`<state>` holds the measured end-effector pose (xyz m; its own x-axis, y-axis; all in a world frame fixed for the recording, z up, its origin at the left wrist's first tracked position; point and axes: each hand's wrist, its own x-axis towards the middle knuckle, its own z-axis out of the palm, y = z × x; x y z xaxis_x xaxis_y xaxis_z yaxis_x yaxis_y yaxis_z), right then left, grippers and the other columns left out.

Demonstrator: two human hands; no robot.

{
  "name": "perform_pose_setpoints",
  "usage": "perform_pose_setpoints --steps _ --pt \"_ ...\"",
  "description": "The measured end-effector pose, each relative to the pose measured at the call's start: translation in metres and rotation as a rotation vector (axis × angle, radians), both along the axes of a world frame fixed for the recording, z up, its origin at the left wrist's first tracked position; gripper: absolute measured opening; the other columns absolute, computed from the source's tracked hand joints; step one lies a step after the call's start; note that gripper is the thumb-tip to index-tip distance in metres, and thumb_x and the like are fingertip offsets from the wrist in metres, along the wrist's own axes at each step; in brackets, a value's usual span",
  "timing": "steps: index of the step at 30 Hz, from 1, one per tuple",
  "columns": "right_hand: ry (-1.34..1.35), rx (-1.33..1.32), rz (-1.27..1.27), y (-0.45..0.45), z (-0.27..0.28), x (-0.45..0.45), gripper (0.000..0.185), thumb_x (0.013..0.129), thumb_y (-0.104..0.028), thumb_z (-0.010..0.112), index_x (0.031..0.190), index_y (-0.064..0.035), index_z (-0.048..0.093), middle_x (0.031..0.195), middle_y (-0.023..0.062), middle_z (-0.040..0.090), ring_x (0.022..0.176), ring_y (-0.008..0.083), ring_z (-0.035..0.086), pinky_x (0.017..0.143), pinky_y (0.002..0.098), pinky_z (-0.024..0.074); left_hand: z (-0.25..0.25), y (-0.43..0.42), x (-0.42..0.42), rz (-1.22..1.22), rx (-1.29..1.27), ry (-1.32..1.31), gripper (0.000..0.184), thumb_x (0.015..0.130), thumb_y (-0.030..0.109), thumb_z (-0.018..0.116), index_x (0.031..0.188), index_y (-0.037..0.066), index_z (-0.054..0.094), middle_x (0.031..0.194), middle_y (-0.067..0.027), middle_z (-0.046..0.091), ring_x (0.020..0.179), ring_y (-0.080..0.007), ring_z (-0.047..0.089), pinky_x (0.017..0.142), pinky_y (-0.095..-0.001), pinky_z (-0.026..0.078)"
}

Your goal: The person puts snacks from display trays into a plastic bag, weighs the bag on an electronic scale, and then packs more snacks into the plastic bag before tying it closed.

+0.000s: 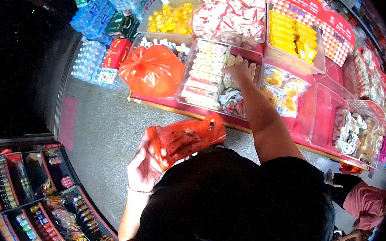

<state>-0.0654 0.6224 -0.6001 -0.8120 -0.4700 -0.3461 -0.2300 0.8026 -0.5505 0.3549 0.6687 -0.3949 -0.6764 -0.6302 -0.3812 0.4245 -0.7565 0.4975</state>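
My left hand (144, 168) is closed on a translucent red plastic bag (188, 141) in front of my body. Dark contents show faintly through the bag; I cannot make out their kind. My right arm stretches forward over a clear plastic bin (181, 96). Within it, my right hand (240, 69) is at the small wrapped snacks (253, 69) on the right side, fingers apart among them. Longer white wrapped snack packets (203, 83) lie in rows to the left. Dark-and-white small packets (231, 99) are at the bin's near end.
A full red bag (152, 71) sits on the counter left of the bin. Bins of yellow packets (286, 32) and red-white packets (227, 14) stand behind. Bottled-water packs (89, 58) are stacked at the left. Shelves (49, 206) curve at lower left; a person (367, 201) is at lower right.
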Motion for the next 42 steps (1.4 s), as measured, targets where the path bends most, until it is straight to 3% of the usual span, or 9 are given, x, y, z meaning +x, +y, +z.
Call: perform_pose_setpoints --steps 8,11,17,20,23,28,29,33,42 --pt "-0.138 0.062 0.023 -0.023 -0.061 -0.013 0.118 0.059 -0.036 0.084 0.145 0.0084 0.017 0.142 0.0278 0.041 0.129 0.0355 0.047 0.106 0.0383 0.0385 -0.001 0.007 -0.009 0.019 0.035 -0.025 0.072 0.090 0.024 0.061 0.150 0.008 0.023 0.145 -0.0106 0.040 0.100 -0.0260 0.059 0.078 -0.0397 0.055" --pt "-0.203 -0.434 -0.212 -0.031 -0.083 -0.012 0.108 0.062 -0.029 0.081 0.143 0.0087 0.020 0.137 0.0251 0.047 0.128 0.0329 0.048 0.106 0.0369 0.0380 0.001 0.004 -0.014 -0.032 0.008 -0.020 0.073 0.090 0.024 0.061 0.149 0.007 0.023 0.142 -0.0110 0.043 0.100 -0.0245 0.059 0.078 -0.0381 0.054" --pt "0.271 -0.291 -0.407 -0.017 -0.066 -0.007 0.084 0.065 -0.021 0.078 0.132 0.0053 0.036 0.110 0.0160 0.063 0.094 0.0305 0.067 0.081 0.0362 0.0539 0.008 0.001 -0.023 -0.065 -0.015 -0.040 0.074 0.090 0.025 0.062 0.149 0.005 0.022 0.137 -0.0107 0.045 0.099 -0.0212 0.057 0.078 -0.0360 0.054" --pt "-0.821 -1.242 0.227 0.049 0.064 0.012 0.062 0.075 -0.020 0.073 0.127 -0.0003 0.046 0.092 0.0101 0.067 0.075 0.0240 0.068 0.071 0.0341 0.0557 0.008 -0.005 -0.022 -0.065 -0.038 -0.037 0.073 0.091 0.027 0.060 0.149 0.005 0.022 0.134 -0.0106 0.048 0.098 -0.0215 0.058 0.078 -0.0364 0.053" --pt "-1.093 -1.104 0.958 0.070 0.106 0.064 0.041 0.082 -0.019 0.070 0.117 -0.0034 0.054 0.093 0.0087 0.065 0.081 0.0200 0.065 0.075 0.0343 0.0537 0.005 -0.009 -0.022 -0.059 -0.031 -0.026 0.073 0.091 0.028 0.059 0.149 0.005 0.022 0.132 -0.0104 0.050 0.098 -0.0223 0.058 0.079 -0.0377 0.053" --pt "-0.006 -0.361 1.671 0.070 0.107 0.207 0.044 0.087 -0.032 0.062 0.120 -0.0038 0.055 0.116 0.0192 0.059 0.105 0.0350 0.060 0.088 0.0492 0.0496 0.014 -0.010 -0.027 -0.069 -0.078 0.020 0.074 0.090 0.027 0.061 0.149 0.004 0.022 0.133 -0.0107 0.049 0.098 -0.0230 0.058 0.079 -0.0398 0.053" --pt "0.085 -0.720 1.410 0.071 0.104 0.220 0.050 0.080 -0.032 0.068 0.118 -0.0018 0.059 0.114 0.0211 0.062 0.101 0.0360 0.062 0.084 0.0494 0.0513 0.016 -0.011 -0.025 -0.067 -0.096 0.014 0.075 0.090 0.027 0.062 0.149 0.004 0.022 0.132 -0.0109 0.049 0.098 -0.0232 0.058 0.078 -0.0398 0.053" --pt "-0.412 -0.368 1.307 0.044 0.121 0.171 0.026 0.077 -0.028 0.071 0.086 -0.0038 0.070 0.083 0.0146 0.070 0.078 0.0274 0.068 0.073 0.0382 0.0537 0.018 -0.006 -0.016 -0.059 -0.073 0.013 0.075 0.089 0.027 0.062 0.149 0.004 0.022 0.131 -0.0116 0.049 0.097 -0.0230 0.059 0.076 -0.0386 0.054" --pt "0.603 -0.495 0.540 -0.051 0.018 0.011 0.038 0.081 -0.020 0.065 0.113 -0.0002 0.059 0.121 0.0213 0.054 0.115 0.0364 0.051 0.098 0.0449 0.0410 0.013 0.001 -0.004 -0.022 -0.042 0.030 0.076 0.090 0.026 0.062 0.150 0.006 0.020 0.138 -0.0113 0.045 0.098 -0.0241 0.060 0.076 -0.0373 0.055"
